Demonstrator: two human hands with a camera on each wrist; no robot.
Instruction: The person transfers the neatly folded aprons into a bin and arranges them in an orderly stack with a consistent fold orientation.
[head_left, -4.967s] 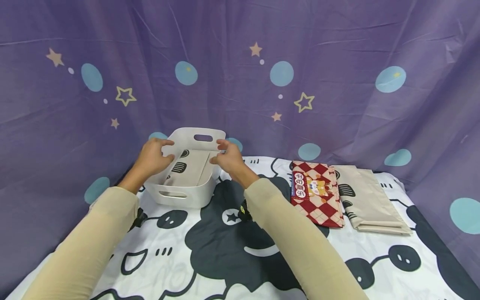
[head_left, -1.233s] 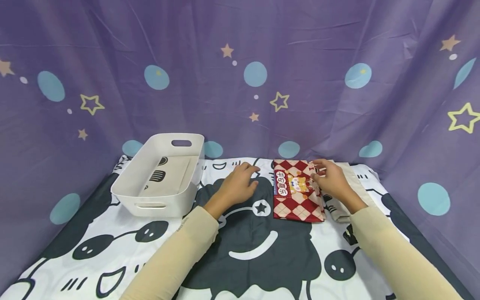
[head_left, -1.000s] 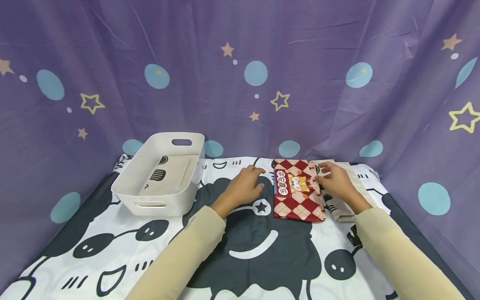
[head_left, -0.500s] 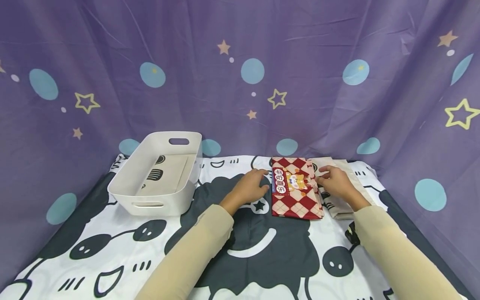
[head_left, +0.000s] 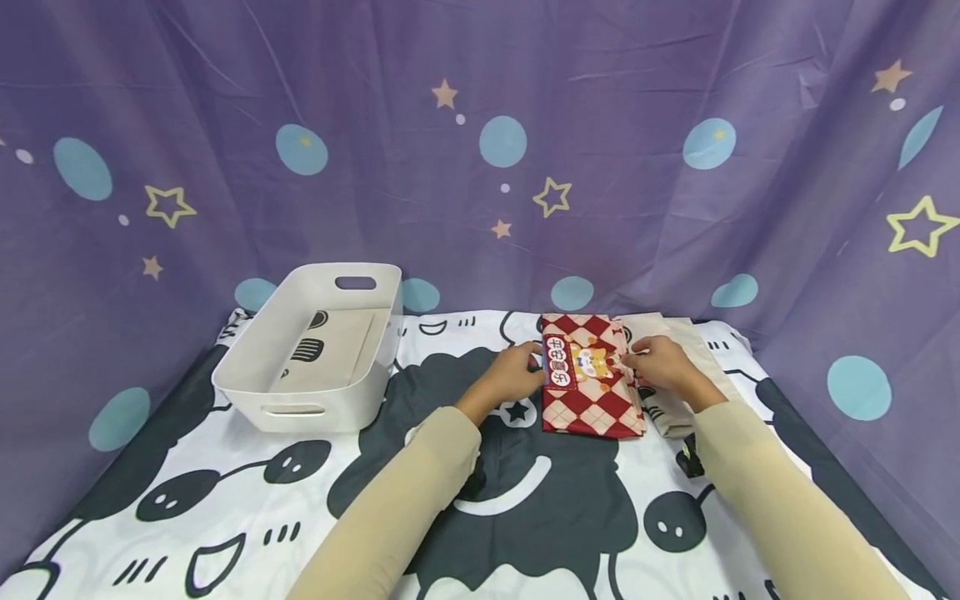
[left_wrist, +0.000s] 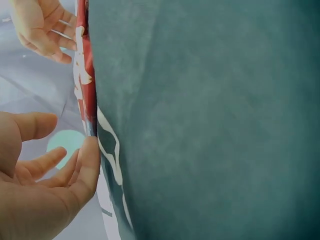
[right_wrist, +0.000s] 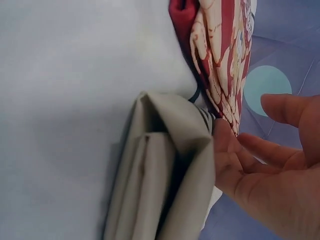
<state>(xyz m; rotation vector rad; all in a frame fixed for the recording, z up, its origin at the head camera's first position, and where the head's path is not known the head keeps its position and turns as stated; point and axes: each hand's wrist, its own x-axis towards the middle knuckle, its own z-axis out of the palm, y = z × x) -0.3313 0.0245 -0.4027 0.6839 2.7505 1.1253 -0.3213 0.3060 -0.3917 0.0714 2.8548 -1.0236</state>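
A folded red-and-cream diamond-patterned cloth (head_left: 592,408) with a cartoon animal lies on the bedspread between both hands. At its left edge, my left hand (head_left: 513,372) touches with the fingertips; the left wrist view shows the thumb standing apart from the red cloth (left_wrist: 84,75). From the other side my right hand (head_left: 663,367) reaches to the cloth's right edge. In the right wrist view, its fingertips are at the gap between the red cloth (right_wrist: 215,50) and a folded beige cloth (right_wrist: 160,170), thumb raised. The beige cloth is partly covered by the right hand in the head view.
A white basket (head_left: 352,408) with handle slots stands at the left, holding a folded beige cloth (head_left: 341,342) with dark utensil prints. The patterned bedspread (head_left: 555,533) lies beneath everything. A purple curtain (head_left: 405,192) with stars hangs directly behind.
Both hands have left the basket and come to the red cloth. Over the last second my left hand has moved right to its edge. My right hand has shifted slightly left.
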